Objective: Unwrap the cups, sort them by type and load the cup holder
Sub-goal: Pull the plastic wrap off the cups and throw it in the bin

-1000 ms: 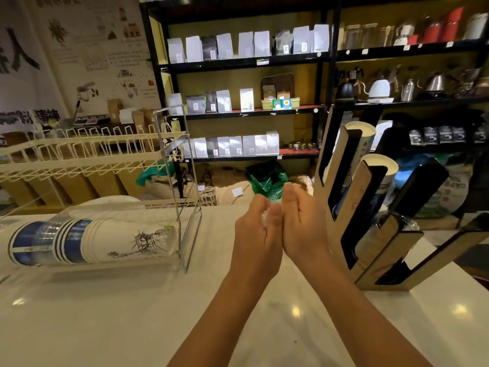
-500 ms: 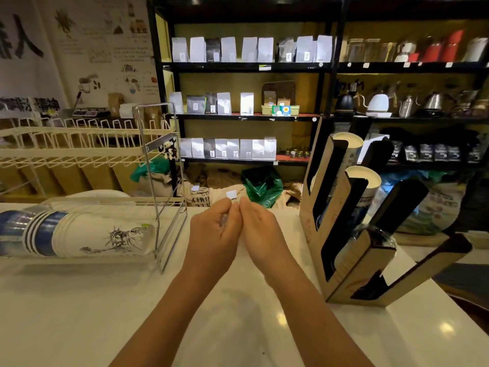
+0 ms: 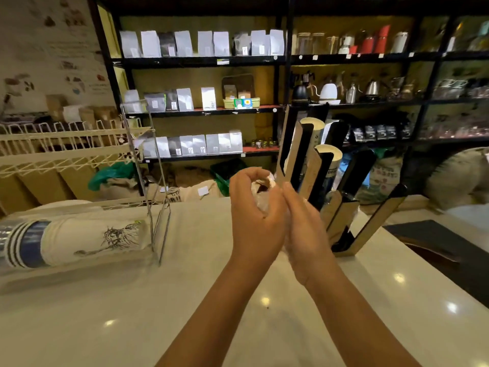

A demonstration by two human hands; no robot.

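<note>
Fingers of left hand [image 3: 255,213] and right hand [image 3: 304,226] curl tight around crumpled clear wrap [image 3: 260,190]. Step: wrapper disposal, likely. Next: discard it, fetch sleeved cups [image 3: 71,241] for cup holder [image 3: 312,165].

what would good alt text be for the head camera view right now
Two bare hands, left hand and right hand, meet above a white counter, crumpling clear plastic wrap between them. A sleeve of wrapped paper cups lies on its side at left; a wooden cup holder with cup stacks stands at right.
</note>
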